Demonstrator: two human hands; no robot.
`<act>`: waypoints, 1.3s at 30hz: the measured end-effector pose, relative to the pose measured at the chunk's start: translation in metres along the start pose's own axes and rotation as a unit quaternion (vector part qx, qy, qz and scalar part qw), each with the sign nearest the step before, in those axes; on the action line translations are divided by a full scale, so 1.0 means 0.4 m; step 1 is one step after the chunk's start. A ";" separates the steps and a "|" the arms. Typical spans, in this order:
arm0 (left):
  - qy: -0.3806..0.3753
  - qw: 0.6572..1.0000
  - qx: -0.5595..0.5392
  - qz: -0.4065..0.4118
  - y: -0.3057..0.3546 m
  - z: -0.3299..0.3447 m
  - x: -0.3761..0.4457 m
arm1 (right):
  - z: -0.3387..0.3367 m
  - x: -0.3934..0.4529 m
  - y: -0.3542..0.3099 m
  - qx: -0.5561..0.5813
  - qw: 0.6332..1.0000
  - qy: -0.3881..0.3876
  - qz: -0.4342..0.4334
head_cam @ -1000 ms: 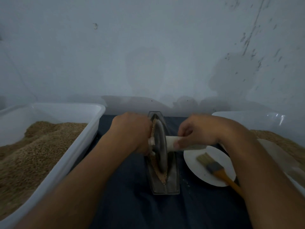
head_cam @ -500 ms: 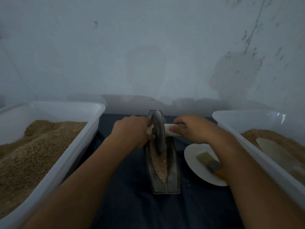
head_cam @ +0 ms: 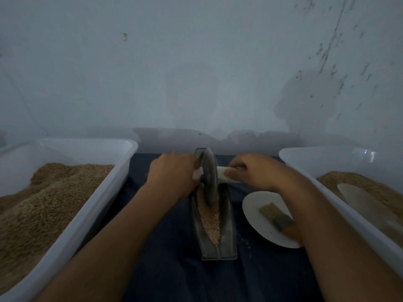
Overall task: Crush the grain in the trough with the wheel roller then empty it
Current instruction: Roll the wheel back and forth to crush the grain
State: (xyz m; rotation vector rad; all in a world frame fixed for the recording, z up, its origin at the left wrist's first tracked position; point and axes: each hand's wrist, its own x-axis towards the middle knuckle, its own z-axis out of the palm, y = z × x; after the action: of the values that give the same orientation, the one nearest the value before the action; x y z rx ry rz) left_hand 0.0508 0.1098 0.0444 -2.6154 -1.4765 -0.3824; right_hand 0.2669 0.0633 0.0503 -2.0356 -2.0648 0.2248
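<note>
Your wheel roller now sits further up the trough, near its far edge; left hand and right hand grip its handle, grain exposed behind.

Two bare forearms and hands

The left hand and right hand wear no gloves, rings or watch; both forearms are bare, with no sleeves in view.

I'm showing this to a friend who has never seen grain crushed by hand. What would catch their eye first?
Dead centre, both hands, left hand and right hand, grip the pale handle of a metal wheel roller standing at the far end of a narrow trough lined with grain. A big white tub heaped with grain fills the left side.
</note>
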 end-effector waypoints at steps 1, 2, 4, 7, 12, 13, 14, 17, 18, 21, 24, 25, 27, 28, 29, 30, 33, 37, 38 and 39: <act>-0.014 1.000 0.013 0.012 0.004 -0.015 -0.006 | -0.018 -0.016 -0.005 -0.007 1.000 -0.029 0.001; -0.031 0.999 0.026 0.025 0.009 -0.031 -0.014 | -0.033 -0.031 -0.011 -0.017 0.998 -0.054 -0.002; -0.056 0.996 0.053 0.045 0.017 -0.059 -0.029 | -0.055 -0.053 -0.028 -0.038 0.995 -0.087 -0.007; -0.086 0.991 0.079 0.060 0.024 -0.090 -0.048 | -0.077 -0.075 -0.055 -0.042 0.993 -0.109 -0.001; -0.122 0.987 0.088 0.059 0.017 -0.095 -0.052 | -0.085 -0.083 -0.081 -0.057 0.993 -0.106 -0.009; -0.128 0.987 0.085 0.057 0.013 -0.091 -0.048 | -0.084 -0.081 -0.082 -0.055 0.993 -0.104 -0.011; -0.133 0.986 0.081 0.055 0.010 -0.087 -0.043 | -0.081 -0.077 -0.080 -0.053 0.993 -0.102 -0.013; -0.138 0.987 0.064 0.052 -0.003 -0.066 -0.025 | -0.063 -0.059 -0.063 -0.047 0.994 -0.092 -0.023; -0.131 0.988 0.061 0.049 -0.007 -0.056 -0.018 | -0.054 -0.051 -0.054 -0.043 0.995 -0.082 -0.024; -0.081 0.996 0.042 0.027 -0.014 -0.012 0.001 | -0.015 -0.016 -0.024 -0.012 1.000 -0.013 -0.013; -0.006 1.000 -0.001 -0.009 -0.007 0.040 0.014 | 0.034 0.024 0.001 0.021 0.997 0.079 0.013; 0.019 1.000 -0.007 -0.015 -0.006 0.056 0.016 | 0.051 0.034 0.006 0.026 0.994 0.108 0.017; 0.074 0.997 0.005 0.003 -0.007 0.084 0.021 | 0.079 0.048 0.012 0.007 0.986 0.164 0.016; 0.093 0.995 0.008 0.017 -0.009 0.092 0.024 | 0.088 0.053 0.014 -0.009 0.983 0.184 0.013; 0.099 0.995 0.003 0.028 -0.014 0.095 0.026 | 0.094 0.056 0.014 -0.021 0.980 0.195 0.009; 0.094 0.995 -0.005 0.035 -0.018 0.094 0.029 | 0.095 0.059 0.014 -0.031 0.980 0.196 0.004; 0.052 0.998 -0.015 0.024 -0.022 0.076 0.027 | 0.080 0.052 0.010 -0.058 0.987 0.151 -0.015; -0.004 1.000 -0.009 0.008 -0.011 0.027 0.013 | 0.023 0.013 -0.005 -0.012 0.999 0.027 -0.017; -0.016 1.000 0.002 0.013 -0.007 0.014 0.008 | 0.006 0.000 -0.010 -0.014 1.000 -0.006 -0.015; -0.026 0.999 0.016 0.021 -0.003 0.000 0.003 | -0.009 -0.012 -0.015 -0.021 0.999 -0.033 -0.014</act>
State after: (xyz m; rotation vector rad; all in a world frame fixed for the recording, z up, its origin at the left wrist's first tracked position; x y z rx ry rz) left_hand 0.0506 0.1115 0.0446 -2.6457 -1.4285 -0.2865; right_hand 0.2620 0.0584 0.0550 -2.0471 -2.1534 0.2484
